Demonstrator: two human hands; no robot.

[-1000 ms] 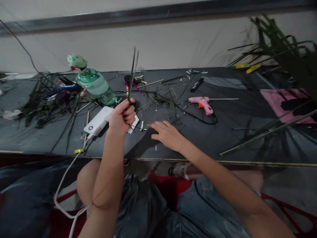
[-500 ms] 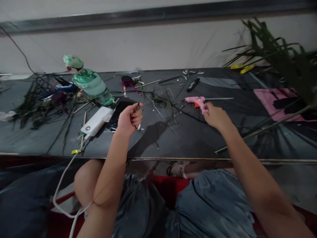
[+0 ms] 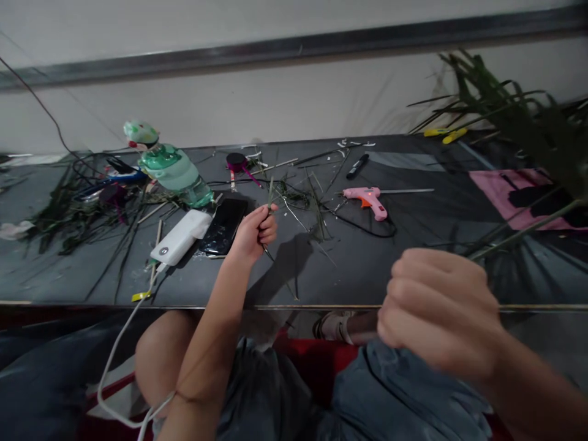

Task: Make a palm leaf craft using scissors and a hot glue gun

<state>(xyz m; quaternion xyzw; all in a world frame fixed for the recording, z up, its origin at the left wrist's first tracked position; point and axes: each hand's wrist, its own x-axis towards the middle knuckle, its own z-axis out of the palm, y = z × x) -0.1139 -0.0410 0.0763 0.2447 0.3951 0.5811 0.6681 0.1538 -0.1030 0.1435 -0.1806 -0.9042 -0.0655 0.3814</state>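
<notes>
My left hand [image 3: 256,231] is closed round a thin green strip [image 3: 271,187] that sticks up from the fist, with a dark thin end below it. It is over the table beside a black phone [image 3: 226,225]. My right hand [image 3: 438,309] is a fist raised close to the camera at the lower right; whether anything is inside it is hidden. A pink glue gun [image 3: 367,197] lies on the table beyond the right hand, with a clear glue stick in its back and a small red light on.
A green bottle [image 3: 177,174] leans at the left near a white power bank [image 3: 180,237] with a cable. Leaf scraps lie across the table [image 3: 321,282]. A black marker [image 3: 357,166], yellow-handled tool [image 3: 454,135], pink cloth [image 3: 489,190] and long leaves [image 3: 519,116] lie rightward.
My right hand has let go of the glue gun and come back towards the camera. My left hand has shifted slightly, and the green strip in it now points up.
</notes>
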